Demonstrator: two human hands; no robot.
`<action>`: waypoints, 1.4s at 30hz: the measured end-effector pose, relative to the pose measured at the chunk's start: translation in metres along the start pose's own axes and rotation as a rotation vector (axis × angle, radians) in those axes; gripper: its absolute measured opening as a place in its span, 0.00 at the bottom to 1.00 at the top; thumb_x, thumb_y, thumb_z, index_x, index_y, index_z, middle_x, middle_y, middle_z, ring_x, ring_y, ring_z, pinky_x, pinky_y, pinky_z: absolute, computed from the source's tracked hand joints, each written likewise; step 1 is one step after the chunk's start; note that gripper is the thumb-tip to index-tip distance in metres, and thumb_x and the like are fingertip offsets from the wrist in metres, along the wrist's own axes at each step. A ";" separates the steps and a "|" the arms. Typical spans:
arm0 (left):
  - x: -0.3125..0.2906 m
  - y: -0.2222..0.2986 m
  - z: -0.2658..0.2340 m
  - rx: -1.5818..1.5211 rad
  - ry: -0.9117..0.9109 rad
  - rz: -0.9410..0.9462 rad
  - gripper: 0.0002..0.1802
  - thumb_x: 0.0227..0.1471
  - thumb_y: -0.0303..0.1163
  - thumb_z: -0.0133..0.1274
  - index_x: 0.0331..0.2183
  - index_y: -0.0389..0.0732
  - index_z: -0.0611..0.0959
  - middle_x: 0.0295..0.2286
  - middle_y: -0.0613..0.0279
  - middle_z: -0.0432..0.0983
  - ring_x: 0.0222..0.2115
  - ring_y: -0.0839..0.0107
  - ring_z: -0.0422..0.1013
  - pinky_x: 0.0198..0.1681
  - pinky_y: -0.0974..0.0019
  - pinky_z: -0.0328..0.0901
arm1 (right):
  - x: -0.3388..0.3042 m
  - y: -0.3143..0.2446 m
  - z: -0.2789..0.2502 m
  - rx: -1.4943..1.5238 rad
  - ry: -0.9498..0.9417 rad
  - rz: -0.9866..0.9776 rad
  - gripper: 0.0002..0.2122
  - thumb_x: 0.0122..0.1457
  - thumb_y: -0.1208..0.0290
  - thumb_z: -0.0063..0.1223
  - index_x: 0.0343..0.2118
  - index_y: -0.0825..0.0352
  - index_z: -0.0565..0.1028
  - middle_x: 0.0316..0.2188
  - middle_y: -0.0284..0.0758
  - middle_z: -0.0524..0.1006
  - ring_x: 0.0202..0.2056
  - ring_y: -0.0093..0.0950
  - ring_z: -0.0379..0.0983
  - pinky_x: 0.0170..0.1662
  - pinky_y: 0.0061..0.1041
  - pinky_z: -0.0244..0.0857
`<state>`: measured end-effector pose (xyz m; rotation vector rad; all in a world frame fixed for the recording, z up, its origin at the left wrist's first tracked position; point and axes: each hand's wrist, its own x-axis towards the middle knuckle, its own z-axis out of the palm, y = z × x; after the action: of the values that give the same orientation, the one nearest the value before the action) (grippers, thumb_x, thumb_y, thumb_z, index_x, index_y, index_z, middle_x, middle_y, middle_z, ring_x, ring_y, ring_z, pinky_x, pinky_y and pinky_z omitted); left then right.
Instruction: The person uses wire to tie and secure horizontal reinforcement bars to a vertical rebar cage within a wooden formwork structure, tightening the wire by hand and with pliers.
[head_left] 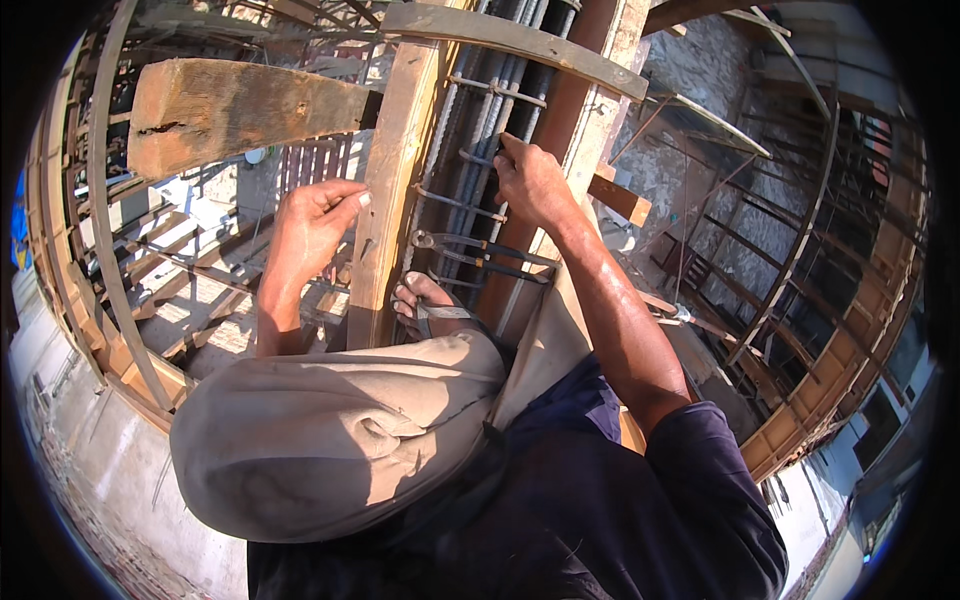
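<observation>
A cage of steel rebar (488, 115) with thin cross stirrups (462, 203) runs lengthwise inside wooden formwork. My right hand (535, 185) is over the cage's right side, its fingers curled in at a stirrup; what they grip is hidden. Left of the cage, my left hand (315, 225) is closed in a pinch beside the formwork's left board (385, 210); anything between the fingertips is too small to name. A pair of pincers (490, 247) with dark handles lies across the rebar, below my right hand. My sandalled foot (428, 292) stands just nearer than the pincers.
A wooden crosspiece (520, 48) spans the formwork at the far end. One thick timber (250, 108) juts out to the left, and a short wood end (620, 200) sticks out on the right. Timber framing (190, 265) lies far below on both sides.
</observation>
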<state>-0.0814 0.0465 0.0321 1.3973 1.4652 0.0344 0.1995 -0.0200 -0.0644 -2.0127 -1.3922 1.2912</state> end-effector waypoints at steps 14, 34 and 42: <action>0.001 0.003 0.023 0.230 -0.057 0.010 0.14 0.53 0.35 0.58 0.38 0.35 0.87 0.33 0.45 0.82 0.34 0.55 0.81 0.39 0.60 0.71 | -0.003 -0.005 0.007 -0.203 0.046 0.116 0.13 0.58 0.69 0.58 0.42 0.72 0.77 0.35 0.48 0.82 0.41 0.46 0.79 0.45 0.41 0.71; 0.128 0.062 0.088 0.988 -0.070 0.384 0.07 0.44 0.25 0.55 0.28 0.40 0.87 0.31 0.48 0.82 0.36 0.52 0.79 0.41 0.53 0.73 | 0.062 -0.013 -0.058 -0.144 0.183 0.107 0.19 0.59 0.62 0.55 0.48 0.69 0.76 0.42 0.53 0.79 0.48 0.51 0.75 0.52 0.45 0.67; 0.153 0.047 0.109 0.760 0.072 0.522 0.07 0.46 0.25 0.53 0.27 0.38 0.85 0.27 0.48 0.81 0.33 0.50 0.79 0.40 0.51 0.72 | 0.091 0.002 -0.051 -0.126 0.032 0.083 0.15 0.64 0.67 0.41 0.43 0.72 0.76 0.23 0.46 0.81 0.27 0.39 0.80 0.36 0.39 0.72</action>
<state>0.0622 0.1082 -0.0827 2.3937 1.1680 -0.1604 0.2517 0.0689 -0.0829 -2.1852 -1.4218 1.2275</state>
